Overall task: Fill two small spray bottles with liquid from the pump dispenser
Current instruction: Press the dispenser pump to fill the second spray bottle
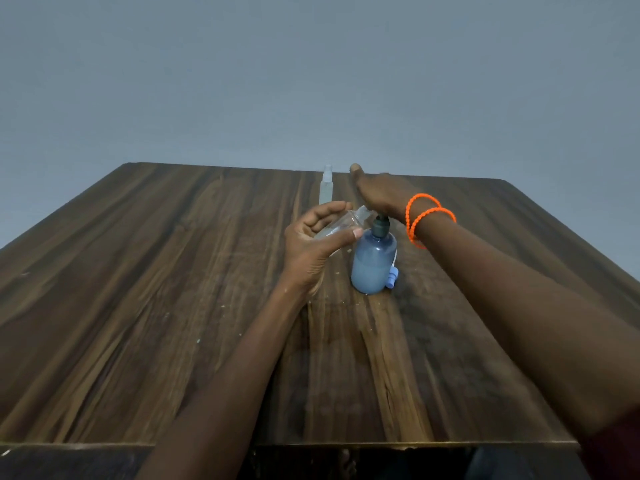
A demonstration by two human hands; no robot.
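- Pump dispenser [373, 263]: blue translucent bottle, dark pump head, upright near table centre; pale blue liquid to roughly two-thirds height.
- Right hand [379, 197]: palm down on the pump top, fingers straight and pointing toward 11 o'clock, thumb out; pressing, not gripping.
- Orange bead bracelets [427, 216]: two loops round the right wrist, at 3 o'clock of the pump head.
- Left hand [317, 245]: at 9 o'clock of the dispenser, fingers and thumb curled round a small clear bottle.
- Open spray bottle [341, 225]: clear, tilted, neck aimed toward the pump spout at 3 o'clock; a little liquid low inside, amount hard to judge.
- Second spray bottle [326, 187]: clear, upright, spray top fitted, at 12 o'clock of the left hand, near the far table edge, well apart from the dispenser; fill level unclear.
- Small blue cap piece [393, 276]: on the table just beside the dispenser base at 4 o'clock; exact kind indistinct.
- Wooden table [173, 289]: dark streaked grain, small pale specks near centre.
- Grey wall [311, 81]: plain, beyond the far edge at 12 o'clock.
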